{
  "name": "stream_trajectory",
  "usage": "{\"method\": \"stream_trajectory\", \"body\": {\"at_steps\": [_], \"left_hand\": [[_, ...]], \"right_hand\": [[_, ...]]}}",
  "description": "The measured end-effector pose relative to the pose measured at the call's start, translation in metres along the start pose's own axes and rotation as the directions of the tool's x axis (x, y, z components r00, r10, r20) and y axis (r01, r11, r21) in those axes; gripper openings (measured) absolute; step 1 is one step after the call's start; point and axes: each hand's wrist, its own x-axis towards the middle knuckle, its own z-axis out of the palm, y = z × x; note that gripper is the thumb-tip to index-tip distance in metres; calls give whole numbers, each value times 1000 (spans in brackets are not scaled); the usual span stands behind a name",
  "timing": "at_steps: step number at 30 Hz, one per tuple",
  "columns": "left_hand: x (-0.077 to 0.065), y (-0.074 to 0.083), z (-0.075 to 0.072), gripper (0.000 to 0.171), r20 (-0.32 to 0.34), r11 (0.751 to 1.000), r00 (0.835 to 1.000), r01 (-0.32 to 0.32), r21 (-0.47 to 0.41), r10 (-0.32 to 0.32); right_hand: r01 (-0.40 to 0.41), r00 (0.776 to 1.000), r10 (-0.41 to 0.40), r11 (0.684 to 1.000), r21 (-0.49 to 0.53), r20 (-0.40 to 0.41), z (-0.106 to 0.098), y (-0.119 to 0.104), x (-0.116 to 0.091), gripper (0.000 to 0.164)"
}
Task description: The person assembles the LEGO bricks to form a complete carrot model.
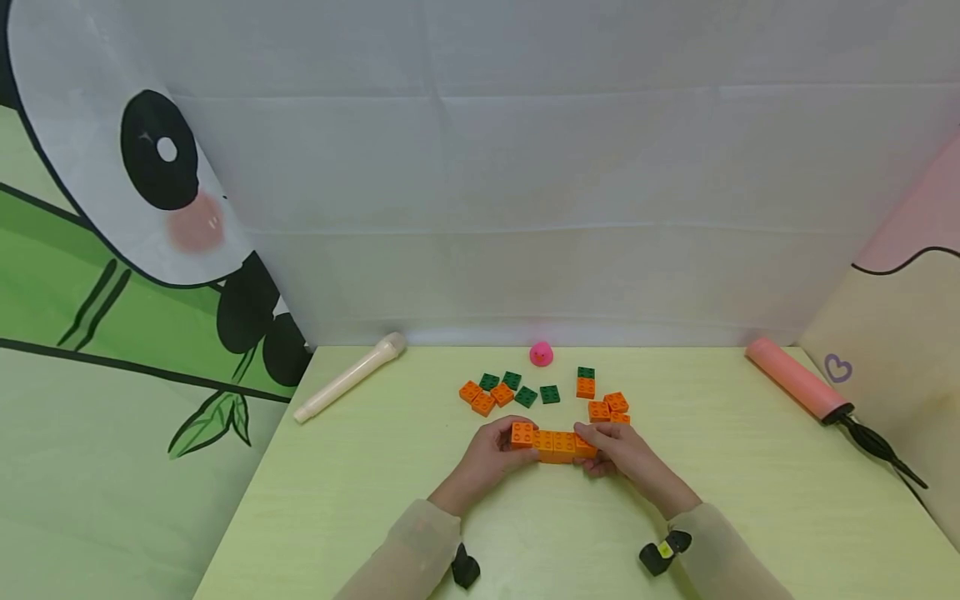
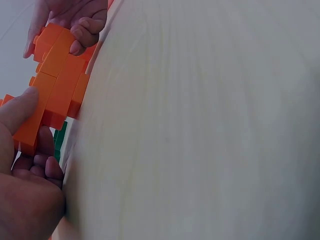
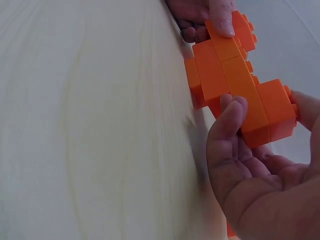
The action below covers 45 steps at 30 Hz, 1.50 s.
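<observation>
Both hands grip one orange toy brick assembly [image 1: 555, 446], made of several bricks joined in a row with others above and below. My left hand [image 1: 491, 454] holds its left end, the thumb lying along the side in the left wrist view, where the assembly [image 2: 55, 92] shows its stepped underside. On the right end, the right hand [image 1: 633, 462] pinches a raised brick. Seen from the right wrist, that hand [image 3: 265, 185] has its thumb on the studs' side and bent fingers under the assembly [image 3: 212, 70].
Behind the hands lie loose green bricks [image 1: 527, 397] and orange bricks [image 1: 483, 404]. A green-and-orange stack [image 1: 586, 383] stands near more orange bricks [image 1: 598, 411]. Farther out are a pink ball-like toy [image 1: 541, 354], a pale stick [image 1: 348, 379] and a pink pump [image 1: 798, 379].
</observation>
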Motion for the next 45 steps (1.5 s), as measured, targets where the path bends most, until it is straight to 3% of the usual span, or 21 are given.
{"method": "stream_trajectory", "body": {"at_steps": [8, 14, 18, 21, 25, 31, 38, 45], "left_hand": [[0, -1, 0, 34, -1, 1000, 1000, -5, -1, 5], [0, -1, 0, 35, 2, 1000, 1000, -2, 2, 2], [-1, -1, 0, 35, 1, 1000, 1000, 0, 10, 0], [-1, -1, 0, 35, 4, 1000, 1000, -2, 9, 2], [-2, 0, 0, 34, 8, 1000, 1000, -5, 2, 5], [-3, 3, 0, 34, 2, 1000, 1000, 3, 8, -3], [-3, 3, 0, 34, 3, 1000, 1000, 0, 11, -1], [-2, 2, 0, 34, 4, 1000, 1000, -1, 11, 1]], "right_hand": [[-5, 1000, 5, 1000, -9, -10, 1, 0, -2, 56], [-27, 992, 4, 984, -175, -130, 2, -2, -3, 54], [-17, 983, -39, 954, -298, -180, -1, -7, -5, 51], [0, 975, -74, 942, -336, -208, -7, -11, -6, 49], [44, 950, -155, 927, -373, -272, -21, -14, -7, 44], [89, 900, -291, 852, -515, -325, -38, -9, -7, 25], [33, 910, -277, 791, -611, -308, -42, 1, -5, 44], [7, 928, -235, 787, -617, -289, -44, 9, 2, 45]]}}
